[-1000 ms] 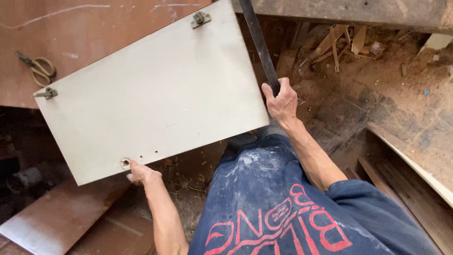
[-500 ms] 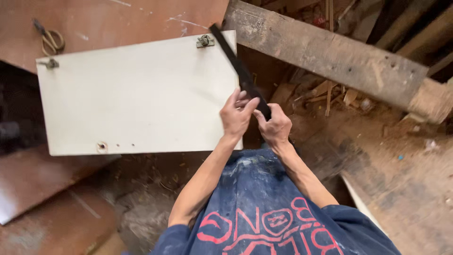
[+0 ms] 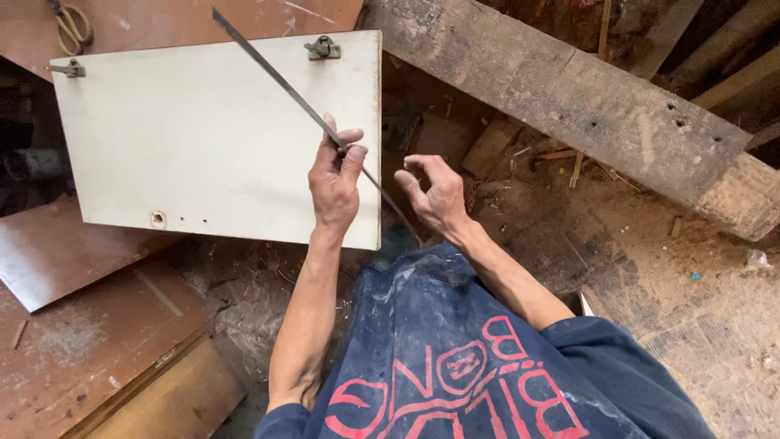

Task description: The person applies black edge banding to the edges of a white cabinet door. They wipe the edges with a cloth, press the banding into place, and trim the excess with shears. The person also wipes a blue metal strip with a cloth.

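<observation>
A white cabinet door panel (image 3: pixel 203 138) with two metal hinges (image 3: pixel 323 49) along its top edge lies flat ahead of me. A long thin dark metal bar (image 3: pixel 280 81) slants across it from upper left to lower right. My left hand (image 3: pixel 335 183) pinches the bar between thumb and fingers, over the panel's right side. Just right of the panel's edge is my right hand (image 3: pixel 435 195), fingers curled and apart, beside the bar's lower end, holding nothing. My knee in blue cloth (image 3: pixel 422 325) sits below both hands.
A heavy weathered timber beam (image 3: pixel 585 106) runs diagonally at the upper right. Brown board sheets (image 3: pixel 73 325) lie at the lower left. Scissors (image 3: pixel 71 28) rest on a brown surface at the top left. Sawdust and wood scraps (image 3: pixel 520 162) cover the dirt floor.
The bar passed from my right hand to my left, and now slants over the panel. My left hand left the panel's lower edge; my right hand let go and opened.
</observation>
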